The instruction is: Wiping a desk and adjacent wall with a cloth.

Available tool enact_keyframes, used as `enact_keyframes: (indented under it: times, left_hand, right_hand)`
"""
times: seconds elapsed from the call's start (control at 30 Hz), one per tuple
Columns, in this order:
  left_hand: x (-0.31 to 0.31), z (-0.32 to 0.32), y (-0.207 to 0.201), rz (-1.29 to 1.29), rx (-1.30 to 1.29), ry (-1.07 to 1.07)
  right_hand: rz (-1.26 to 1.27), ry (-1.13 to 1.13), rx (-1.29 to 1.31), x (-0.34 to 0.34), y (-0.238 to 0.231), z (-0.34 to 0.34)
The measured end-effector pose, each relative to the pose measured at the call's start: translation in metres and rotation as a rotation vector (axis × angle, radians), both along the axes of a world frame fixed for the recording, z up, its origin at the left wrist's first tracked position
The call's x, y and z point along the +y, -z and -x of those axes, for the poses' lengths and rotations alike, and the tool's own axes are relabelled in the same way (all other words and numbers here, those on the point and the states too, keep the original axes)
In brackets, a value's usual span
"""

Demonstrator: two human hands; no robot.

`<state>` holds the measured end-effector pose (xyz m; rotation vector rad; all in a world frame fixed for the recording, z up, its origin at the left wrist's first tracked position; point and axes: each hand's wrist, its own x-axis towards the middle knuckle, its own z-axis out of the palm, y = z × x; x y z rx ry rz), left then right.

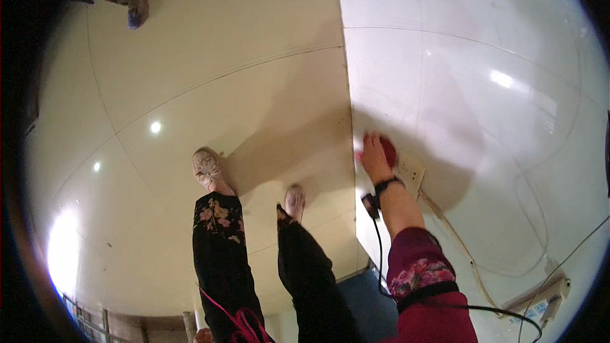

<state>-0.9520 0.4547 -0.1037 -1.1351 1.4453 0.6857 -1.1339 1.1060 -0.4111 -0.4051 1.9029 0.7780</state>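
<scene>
Head view: a red rounded thing [389, 151] sits at the glossy white wall [445, 76], just beside a pale socket box [412, 174]. Uneven pressure could make it slip; the slack black cable [380, 254] could snag. The right hand's [377, 155] fingers cover it, slightly parted; gripping or merely pressing, I cannot tell.

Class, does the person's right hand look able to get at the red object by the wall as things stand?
Yes, apparently: the right hand is right at the red object, fingers seemingly against it. The black cable hangs below the wrist, out of the way.
</scene>
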Motion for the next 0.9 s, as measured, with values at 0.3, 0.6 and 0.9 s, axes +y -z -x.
enact_keyframes:
  times: [0.3, 0.6, 0.9]
  left_hand:
    - [0.033, -0.081, -0.005, -0.121, 0.113, -0.076]
    - [0.107, -0.162, 0.01, -0.177, 0.139, -0.174]
    - [0.096, -0.185, 0.001, -0.206, 0.11, -0.237]
  right_hand:
    - [-0.213, -0.325, 0.532, 0.019, -0.057, 0.161]
    - [-0.226, -0.227, 0.462, 0.056, -0.102, 0.151]
    - [-0.293, 0.038, 0.072, 0.044, -0.09, 0.107]
